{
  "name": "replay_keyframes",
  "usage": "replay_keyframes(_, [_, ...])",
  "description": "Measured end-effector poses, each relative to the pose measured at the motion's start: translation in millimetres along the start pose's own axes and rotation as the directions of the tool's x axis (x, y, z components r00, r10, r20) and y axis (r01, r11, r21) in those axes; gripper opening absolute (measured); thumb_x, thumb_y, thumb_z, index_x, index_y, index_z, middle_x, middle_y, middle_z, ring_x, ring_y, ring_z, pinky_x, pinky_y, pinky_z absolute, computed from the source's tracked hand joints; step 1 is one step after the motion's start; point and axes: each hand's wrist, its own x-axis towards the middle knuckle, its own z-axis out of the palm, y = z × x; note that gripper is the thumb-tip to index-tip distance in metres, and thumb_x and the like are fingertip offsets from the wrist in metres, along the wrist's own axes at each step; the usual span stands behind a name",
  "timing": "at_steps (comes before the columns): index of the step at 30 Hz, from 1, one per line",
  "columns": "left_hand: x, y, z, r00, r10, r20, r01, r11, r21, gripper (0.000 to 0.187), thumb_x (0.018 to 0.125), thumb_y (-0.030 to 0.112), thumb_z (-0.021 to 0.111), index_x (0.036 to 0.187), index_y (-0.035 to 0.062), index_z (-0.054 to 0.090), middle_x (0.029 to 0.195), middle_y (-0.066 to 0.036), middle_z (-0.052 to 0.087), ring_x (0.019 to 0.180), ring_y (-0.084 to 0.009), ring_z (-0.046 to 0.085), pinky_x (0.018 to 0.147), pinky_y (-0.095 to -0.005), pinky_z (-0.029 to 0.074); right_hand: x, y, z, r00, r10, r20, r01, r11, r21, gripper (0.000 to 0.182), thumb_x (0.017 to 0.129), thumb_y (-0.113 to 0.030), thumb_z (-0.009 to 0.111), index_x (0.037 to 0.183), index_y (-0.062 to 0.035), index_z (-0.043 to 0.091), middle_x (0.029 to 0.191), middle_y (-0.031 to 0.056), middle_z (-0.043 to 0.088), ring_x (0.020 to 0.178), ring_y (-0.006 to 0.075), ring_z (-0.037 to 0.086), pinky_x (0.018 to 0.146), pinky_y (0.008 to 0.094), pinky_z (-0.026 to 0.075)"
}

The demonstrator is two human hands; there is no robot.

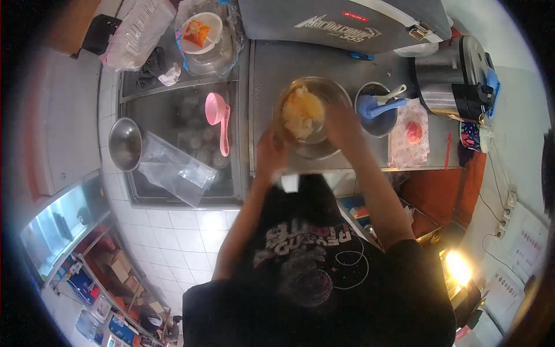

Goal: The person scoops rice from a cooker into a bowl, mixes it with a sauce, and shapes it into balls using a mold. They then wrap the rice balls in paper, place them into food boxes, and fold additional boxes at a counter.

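Observation:
A round metal bowl (332,87) stands on the grey counter in front of me, with a pale, rice-like mass (300,124) and a smooth yellow portion (313,106) in it. My left hand (272,151) is at the bowl's near left rim, its fingers closed on the edge. Over the right side of the same bowl is my right hand (343,125); motion blurs its fingers, and I cannot tell whether they hold anything. To the right is a dark pot (381,128) with a blue-headed scoop (376,107) and a pale handle in it.
A red round item (413,132) lies on printed paper (400,153) below a rice cooker (448,75). On the left worktop are a pink ladle (215,110), an empty metal bowl (125,144) and a clear plastic bag (176,170). A large grey case (341,29) borders the back.

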Motion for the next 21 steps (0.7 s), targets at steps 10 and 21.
replay_keyframes(10, [8,15,-13,1.0,0.003,0.031,-0.004,1.0,0.011,0.064,0.089,0.0,0.058,0.145,-0.0023,0.026,0.113,-0.021,0.059,0.088,-0.0216,0.067,0.068,-0.0315,0.059,-21,-5,60,0.961,-0.26,0.094,0.271,0.955,-0.122,0.037,0.084,-0.012,0.051,0.117,0.0028,0.056,0.09,0.0208,0.063,0.078,0.0297,0.067,0.068,0.0435,0.055])
replay_keyframes(21, [11,7,-9,0.999,-0.039,0.028,0.04,0.999,-0.034,0.065,0.09,0.003,0.06,0.145,-0.0018,0.026,0.126,-0.02,0.055,0.087,-0.019,0.067,0.066,-0.0291,0.059,-56,-22,49,0.982,-0.067,0.178,0.073,0.997,-0.029,0.037,0.089,-0.018,0.048,0.117,0.004,0.055,0.099,0.0275,0.06,0.085,0.0399,0.063,0.075,0.0491,0.052])
